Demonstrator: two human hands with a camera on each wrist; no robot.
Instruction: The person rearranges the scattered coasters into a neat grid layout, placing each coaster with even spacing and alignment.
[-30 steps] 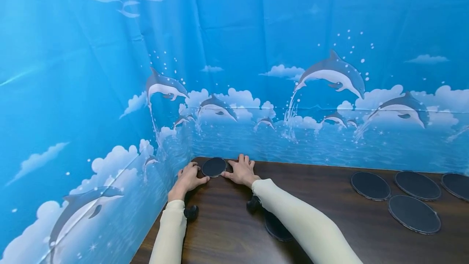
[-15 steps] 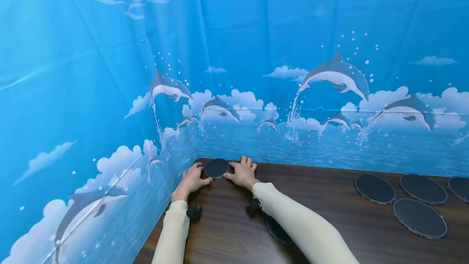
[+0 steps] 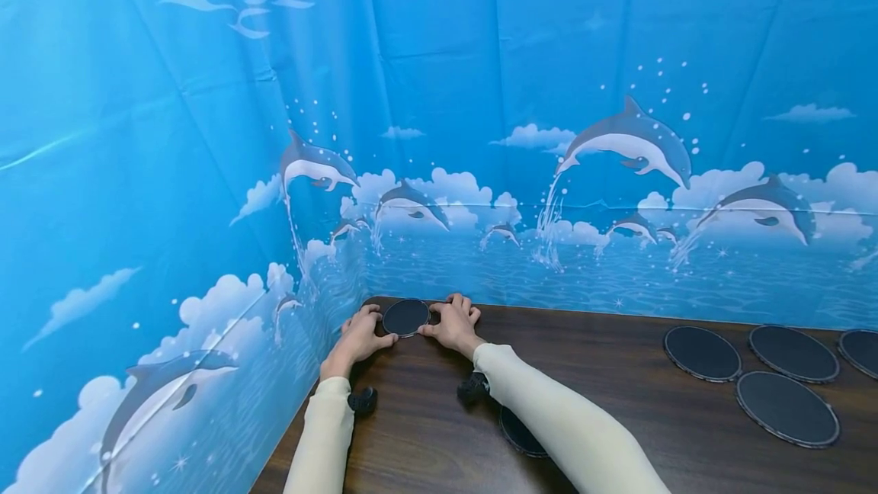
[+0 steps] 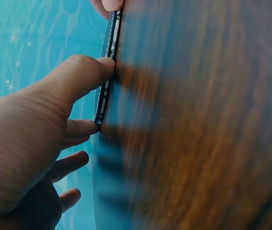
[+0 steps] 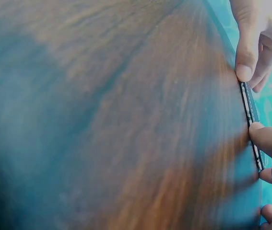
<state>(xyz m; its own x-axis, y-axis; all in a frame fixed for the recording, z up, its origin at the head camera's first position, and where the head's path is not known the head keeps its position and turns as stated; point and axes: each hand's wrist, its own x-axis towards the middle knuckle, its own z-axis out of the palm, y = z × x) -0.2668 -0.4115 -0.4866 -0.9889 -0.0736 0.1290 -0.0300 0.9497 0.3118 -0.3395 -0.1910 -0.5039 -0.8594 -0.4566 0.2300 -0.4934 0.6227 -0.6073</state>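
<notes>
A round black coaster (image 3: 406,317) with a pale-flecked edge lies at the far left corner of the brown wooden table (image 3: 425,410). My left hand (image 3: 358,340) holds its left side, thumb at the near edge and a finger farther round. On the opposite side, my right hand (image 3: 453,325) grips the rim the same way. The left wrist view shows the coaster (image 4: 108,57) edge-on, low against the glossy tabletop, with the left hand (image 4: 40,124) pinching it and the other fingers spread. In the right wrist view both hands meet the coaster's edge (image 5: 247,105).
Several more black coasters (image 3: 787,408) lie at the right of the table. Another coaster (image 3: 523,433) is partly hidden under my right forearm (image 3: 569,418). A blue dolphin-print curtain (image 3: 439,120) hangs along the table's back and left edges.
The head view shifts slightly at first. Over the last half second the coaster settles a little lower between my hands, which otherwise stay in place around it.
</notes>
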